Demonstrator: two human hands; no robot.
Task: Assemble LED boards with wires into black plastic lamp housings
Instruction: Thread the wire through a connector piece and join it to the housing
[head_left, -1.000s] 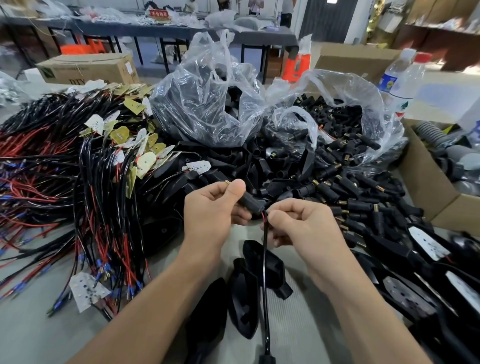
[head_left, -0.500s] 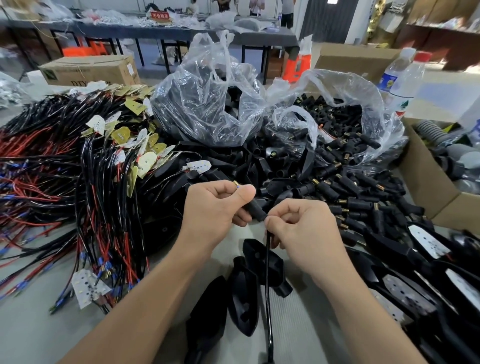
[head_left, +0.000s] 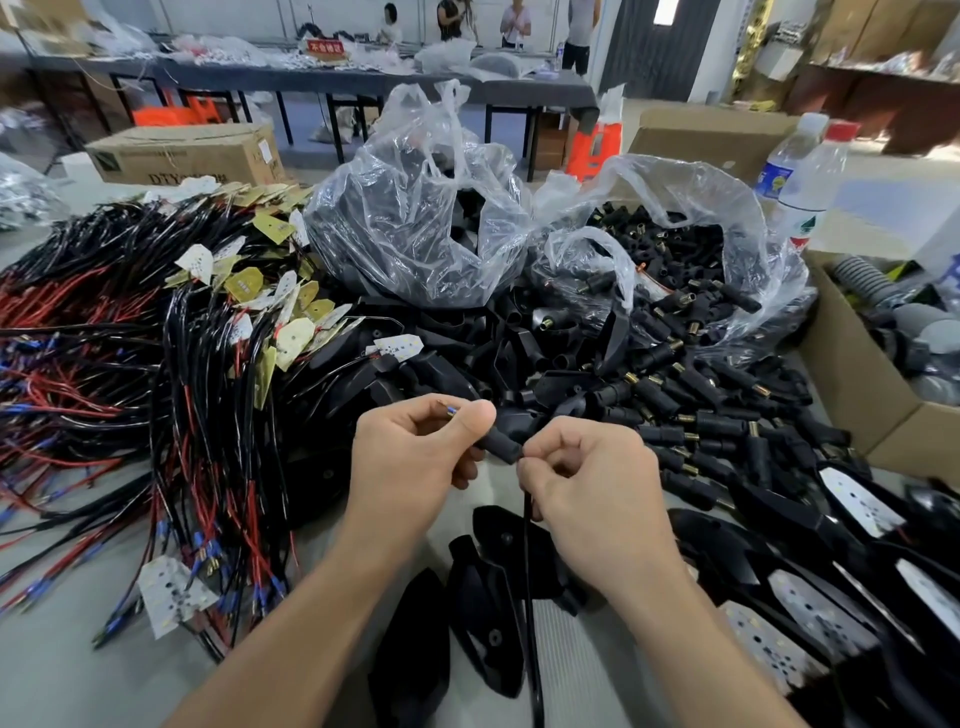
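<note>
My left hand (head_left: 415, 447) grips a small black plastic sleeve (head_left: 501, 446) between thumb and fingers. A blue-tipped wire end (head_left: 449, 412) pokes out past my thumb. My right hand (head_left: 587, 478) pinches the black cable (head_left: 531, 597) just below the sleeve's near end, and the cable hangs down toward me. Empty black lamp housings (head_left: 485, 613) lie on the table below my hands. Housings fitted with white LED boards (head_left: 857, 499) lie at the right. A heap of red and black wires with LED boards (head_left: 171, 374) fills the left.
Loose black sleeves with brass ends (head_left: 691, 415) are piled behind my hands, spilling from a clear bag (head_left: 675, 249). A second clear bag (head_left: 421, 228) holds black parts. A cardboard box (head_left: 862, 395) stands at the right, water bottles (head_left: 800, 182) behind it. People stand at far tables.
The wire's blue tip has come out past my left thumb, and both hands have shifted slightly. My right hand still pinches the cable at the sleeve's near end.
</note>
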